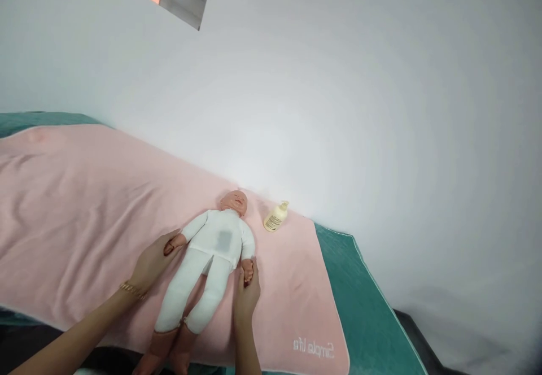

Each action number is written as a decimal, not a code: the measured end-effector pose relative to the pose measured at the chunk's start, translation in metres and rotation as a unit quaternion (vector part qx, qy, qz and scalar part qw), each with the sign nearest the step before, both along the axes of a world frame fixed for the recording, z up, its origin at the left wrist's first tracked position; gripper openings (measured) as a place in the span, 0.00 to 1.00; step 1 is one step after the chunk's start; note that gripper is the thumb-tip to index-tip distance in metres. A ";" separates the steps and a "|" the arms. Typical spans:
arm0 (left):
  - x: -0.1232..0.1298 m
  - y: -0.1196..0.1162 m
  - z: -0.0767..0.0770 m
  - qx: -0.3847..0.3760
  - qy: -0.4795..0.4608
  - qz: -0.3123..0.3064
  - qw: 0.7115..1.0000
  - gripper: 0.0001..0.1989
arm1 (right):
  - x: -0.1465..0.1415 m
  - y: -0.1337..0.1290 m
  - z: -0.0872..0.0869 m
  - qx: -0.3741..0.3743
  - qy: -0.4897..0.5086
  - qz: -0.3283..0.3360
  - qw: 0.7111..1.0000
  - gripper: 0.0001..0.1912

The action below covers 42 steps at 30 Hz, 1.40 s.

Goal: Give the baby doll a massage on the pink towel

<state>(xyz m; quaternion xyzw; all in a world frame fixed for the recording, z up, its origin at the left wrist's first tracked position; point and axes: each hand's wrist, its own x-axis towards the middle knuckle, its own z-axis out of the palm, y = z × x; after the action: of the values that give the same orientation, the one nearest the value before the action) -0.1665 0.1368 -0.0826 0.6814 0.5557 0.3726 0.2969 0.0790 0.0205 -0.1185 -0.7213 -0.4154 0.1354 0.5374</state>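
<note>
A baby doll [214,239] with a white cloth body lies on its back on a pink towel [97,205], its head toward the wall. My left hand [154,259] is closed around the doll's hand on the left side, and a gold bracelet [133,290] circles that wrist. On the other side my right hand [249,296] grips the doll's other hand between thumb and fingers. A grey square patch [224,241] shows on the doll's chest. The doll's feet reach the lower edge of the view.
To the right of the doll's head stands a pale yellow pump bottle [275,217]. Beneath the towel a green cover [359,284] shows at the right and far left. A white wall [339,109] rises behind, with a mirror-like panel [182,2] at the top.
</note>
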 end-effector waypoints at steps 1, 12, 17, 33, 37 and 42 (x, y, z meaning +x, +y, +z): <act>0.000 -0.001 0.001 -0.007 0.000 -0.004 1.000 0.18 | 0.000 0.000 0.000 -0.003 0.001 0.001 1.000 0.32; -0.007 -0.002 -0.013 -0.035 -0.026 -0.037 0.998 0.24 | -0.001 -0.001 0.004 -0.028 0.011 0.011 0.999 0.32; -0.009 -0.006 -0.016 -0.033 -0.028 -0.055 0.998 0.26 | 0.000 0.000 0.003 -0.024 0.002 -0.002 1.000 0.32; -0.024 -0.002 -0.036 -0.040 0.022 -0.112 0.993 0.34 | -0.001 0.000 0.004 -0.030 0.044 -0.009 0.999 0.31; -0.024 -0.005 -0.038 -0.042 0.052 -0.085 0.994 0.28 | -0.001 -0.002 0.001 -0.026 0.065 -0.015 0.997 0.32; -0.024 -0.011 -0.031 -0.052 0.079 -0.078 0.992 0.26 | -0.002 -0.003 0.000 -0.033 0.086 -0.023 0.995 0.33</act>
<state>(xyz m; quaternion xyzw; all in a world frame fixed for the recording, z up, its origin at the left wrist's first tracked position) -0.1902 0.1253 -0.1140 0.7336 0.5409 0.2642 0.3153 0.0766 0.0172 -0.1183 -0.7334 -0.3461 0.1984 0.5505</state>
